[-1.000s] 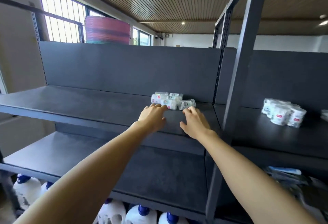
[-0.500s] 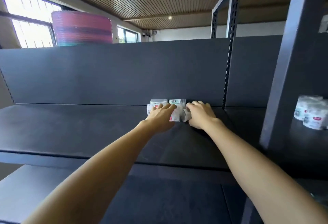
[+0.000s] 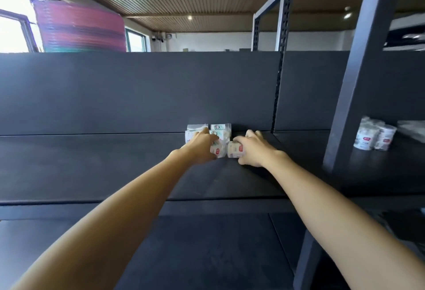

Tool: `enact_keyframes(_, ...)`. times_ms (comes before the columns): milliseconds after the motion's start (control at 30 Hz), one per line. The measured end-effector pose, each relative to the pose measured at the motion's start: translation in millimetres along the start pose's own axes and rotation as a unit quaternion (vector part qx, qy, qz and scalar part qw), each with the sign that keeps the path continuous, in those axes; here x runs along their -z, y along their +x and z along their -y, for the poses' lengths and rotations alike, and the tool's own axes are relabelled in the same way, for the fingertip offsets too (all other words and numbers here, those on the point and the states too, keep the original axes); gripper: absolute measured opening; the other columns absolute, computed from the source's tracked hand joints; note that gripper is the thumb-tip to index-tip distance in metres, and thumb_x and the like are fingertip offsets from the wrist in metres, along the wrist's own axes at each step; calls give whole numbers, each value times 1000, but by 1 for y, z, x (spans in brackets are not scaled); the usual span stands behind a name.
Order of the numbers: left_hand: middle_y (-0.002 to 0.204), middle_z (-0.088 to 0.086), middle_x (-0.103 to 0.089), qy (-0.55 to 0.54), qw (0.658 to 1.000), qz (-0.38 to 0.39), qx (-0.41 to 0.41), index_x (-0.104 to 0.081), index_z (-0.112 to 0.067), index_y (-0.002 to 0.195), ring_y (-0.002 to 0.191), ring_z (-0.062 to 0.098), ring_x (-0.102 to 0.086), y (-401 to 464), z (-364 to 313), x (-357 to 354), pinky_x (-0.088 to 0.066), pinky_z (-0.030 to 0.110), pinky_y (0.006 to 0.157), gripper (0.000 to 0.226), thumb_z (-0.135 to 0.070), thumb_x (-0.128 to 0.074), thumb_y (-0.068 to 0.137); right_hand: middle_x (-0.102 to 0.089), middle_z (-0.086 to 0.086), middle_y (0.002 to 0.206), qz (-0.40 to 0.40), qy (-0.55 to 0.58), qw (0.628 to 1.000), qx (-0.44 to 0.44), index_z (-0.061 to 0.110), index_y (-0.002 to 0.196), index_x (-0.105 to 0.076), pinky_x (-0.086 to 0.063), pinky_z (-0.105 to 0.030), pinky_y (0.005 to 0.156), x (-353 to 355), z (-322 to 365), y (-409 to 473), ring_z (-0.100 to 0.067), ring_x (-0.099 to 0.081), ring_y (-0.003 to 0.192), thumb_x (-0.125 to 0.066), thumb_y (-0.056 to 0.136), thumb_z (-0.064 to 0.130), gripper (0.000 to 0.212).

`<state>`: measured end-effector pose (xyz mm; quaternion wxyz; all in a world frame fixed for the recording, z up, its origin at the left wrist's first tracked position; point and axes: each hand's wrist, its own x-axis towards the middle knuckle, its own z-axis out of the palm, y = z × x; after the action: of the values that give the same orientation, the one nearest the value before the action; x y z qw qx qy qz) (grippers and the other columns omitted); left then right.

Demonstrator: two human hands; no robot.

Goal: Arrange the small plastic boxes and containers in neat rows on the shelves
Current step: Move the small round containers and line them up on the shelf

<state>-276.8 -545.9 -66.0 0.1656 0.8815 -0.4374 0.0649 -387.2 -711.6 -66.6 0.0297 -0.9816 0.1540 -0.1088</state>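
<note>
Several small white plastic containers [image 3: 219,129] with printed labels stand bunched at the back of the dark shelf [image 3: 92,163], near the rear panel. My left hand [image 3: 201,146] reaches into the group, its fingers curled round one front container [image 3: 218,150]. My right hand [image 3: 251,149] grips another container [image 3: 234,149] right beside it. The two held containers almost touch. My hands hide parts of the group.
A dark upright post [image 3: 358,71] divides the shelf from the bay on the right, where a second cluster of white containers [image 3: 374,136] sits. A lower dark shelf [image 3: 207,255] juts out under my arms. A pink stack [image 3: 80,29] rises behind the rear panel.
Both hands went from the shelf in front of the containers into the group and closed on two front ones. The view moved closer and lower.
</note>
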Motion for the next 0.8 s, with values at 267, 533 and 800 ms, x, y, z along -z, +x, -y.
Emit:
enact_keyframes(267, 106, 5, -53, -79, 995, -43, -39, -52, -12, 114, 96, 25, -52, -54, -41, 25, -45, 35, 72, 54, -25, -82, 71, -46, -2, 124, -94, 119, 988, -8, 18, 124, -45, -44, -38, 91, 19, 6, -96, -20, -43, 116, -87, 73, 29, 67)
enact_keyframes(533, 111, -2, -56, -99, 983, 3, -153, -62, -22, 116, 98, 18, -52, -86, -113, 19, -39, 27, 73, 51, -25, -82, 70, -41, 15, 115, -111, 114, 987, 5, 32, 124, -52, -48, -31, 86, 39, -29, -203, -10, -50, 105, -77, 80, 48, 53)
enact_keyframes(800, 103, -5, -53, -130, 964, 13, -230, -61, -24, 111, 95, 18, -53, -97, -207, -1, -45, 29, 79, 50, -27, -85, 67, -34, 11, 119, -99, 90, 989, -58, 30, 126, -57, -41, -26, 95, 63, -98, -272, -10, -44, 115, -80, 80, 28, 52)
